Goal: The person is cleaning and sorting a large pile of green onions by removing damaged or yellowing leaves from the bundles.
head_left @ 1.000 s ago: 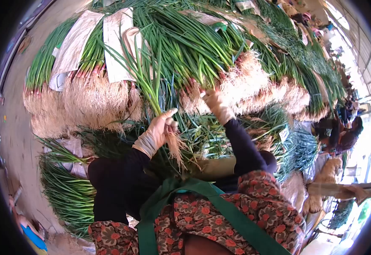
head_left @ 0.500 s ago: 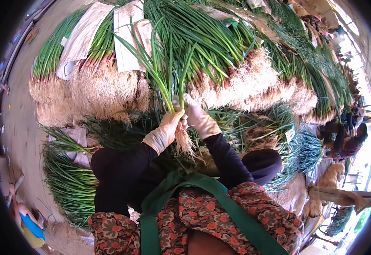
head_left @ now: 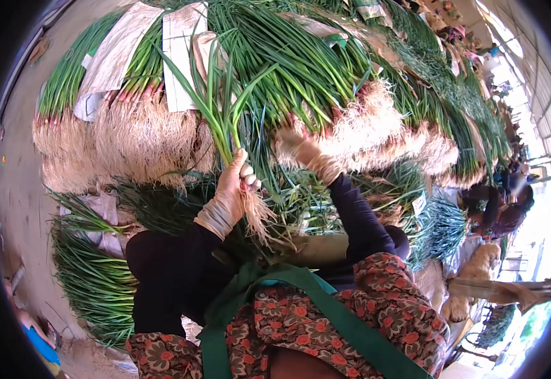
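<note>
In a pale glove, my left hand [head_left: 232,183] is closed around a few green onions [head_left: 231,129] at their lower stems. Their leaves fan upward, and the stringy roots dangle below my fingers. My right hand [head_left: 307,155], also gloved, is apart from them on the right, smeared by motion. It overlaps the root ends of a large heap of green onions [head_left: 313,66] in this view. Loose leaves and trimmings [head_left: 313,202] lie beneath both hands.
Bundled green onions with bushy roots [head_left: 143,132] stand at the left under pale cloths [head_left: 184,54]. Another green onion pile [head_left: 92,284] lies at lower left. Farther right are a bluish-green bunch [head_left: 446,224] and a seated person [head_left: 512,211]. A concrete floor [head_left: 23,208] borders the left.
My right hand has left the held green onions and moved right to the heap's roots. My left hand has shifted slightly left and keeps its hold; the view has moved a little.
</note>
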